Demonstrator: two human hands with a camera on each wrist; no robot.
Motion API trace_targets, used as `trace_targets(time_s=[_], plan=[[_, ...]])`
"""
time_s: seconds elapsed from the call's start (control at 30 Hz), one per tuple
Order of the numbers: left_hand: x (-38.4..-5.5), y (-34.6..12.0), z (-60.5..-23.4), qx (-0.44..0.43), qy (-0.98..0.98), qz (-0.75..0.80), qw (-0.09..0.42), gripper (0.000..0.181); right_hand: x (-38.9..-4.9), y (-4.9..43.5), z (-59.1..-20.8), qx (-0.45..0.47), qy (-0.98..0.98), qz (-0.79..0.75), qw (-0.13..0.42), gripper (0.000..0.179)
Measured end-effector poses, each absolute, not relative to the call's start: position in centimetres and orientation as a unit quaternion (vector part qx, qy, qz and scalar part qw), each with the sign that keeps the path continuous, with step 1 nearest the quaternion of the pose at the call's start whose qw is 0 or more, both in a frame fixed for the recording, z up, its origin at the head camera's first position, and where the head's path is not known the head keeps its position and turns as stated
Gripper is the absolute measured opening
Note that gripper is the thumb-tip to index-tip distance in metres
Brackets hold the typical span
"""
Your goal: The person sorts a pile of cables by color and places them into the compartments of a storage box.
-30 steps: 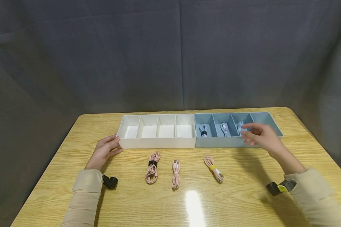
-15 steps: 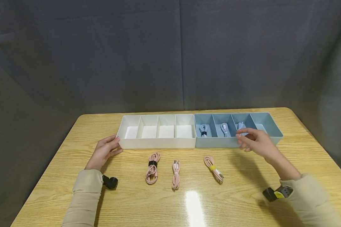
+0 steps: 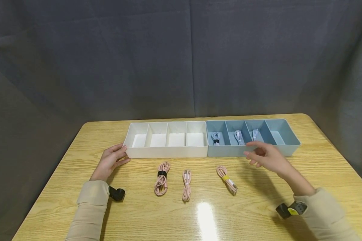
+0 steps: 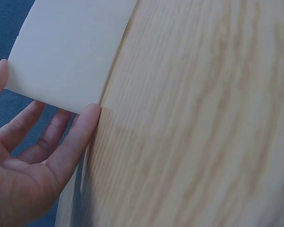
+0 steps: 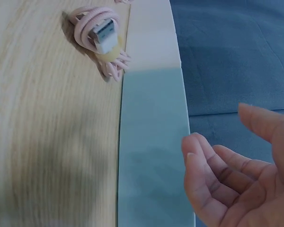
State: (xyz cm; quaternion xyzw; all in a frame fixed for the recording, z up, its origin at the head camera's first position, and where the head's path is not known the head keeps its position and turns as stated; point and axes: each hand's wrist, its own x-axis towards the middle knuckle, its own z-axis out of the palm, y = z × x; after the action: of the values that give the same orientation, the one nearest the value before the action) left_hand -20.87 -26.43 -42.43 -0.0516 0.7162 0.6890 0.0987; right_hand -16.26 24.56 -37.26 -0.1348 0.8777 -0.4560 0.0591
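My left hand rests at the left end of a white divided box; in the left wrist view its thumb and fingertips touch the box's end, fingers fairly straight. Nothing is in my right hand, which hovers in front of a light blue divided box with thumb and fingers apart. Three of the blue box's compartments each hold a bundled pale blue cable: one with a black strap, a second, and a third. The rightmost compartment and those of the white box hold nothing.
Three coiled pink cables lie on the wooden table before the boxes: one with a black strap, a plain one, and one with a yellow strap. A dark curtain hangs behind the table.
My right hand has drawn back from over the blue box's third compartment, moving toward me and a little left. My left hand and the pink cables have stayed put.
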Motion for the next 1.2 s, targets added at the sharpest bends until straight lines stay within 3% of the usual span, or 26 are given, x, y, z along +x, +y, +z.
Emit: trace_targets(time_s=[1.2], plan=[[-20.9,-26.3,-42.4,-0.055,0.717,0.688,0.093,0.064,-14.9,21.5,-41.0,-0.173,0.882,-0.409,0.158,0.057]])
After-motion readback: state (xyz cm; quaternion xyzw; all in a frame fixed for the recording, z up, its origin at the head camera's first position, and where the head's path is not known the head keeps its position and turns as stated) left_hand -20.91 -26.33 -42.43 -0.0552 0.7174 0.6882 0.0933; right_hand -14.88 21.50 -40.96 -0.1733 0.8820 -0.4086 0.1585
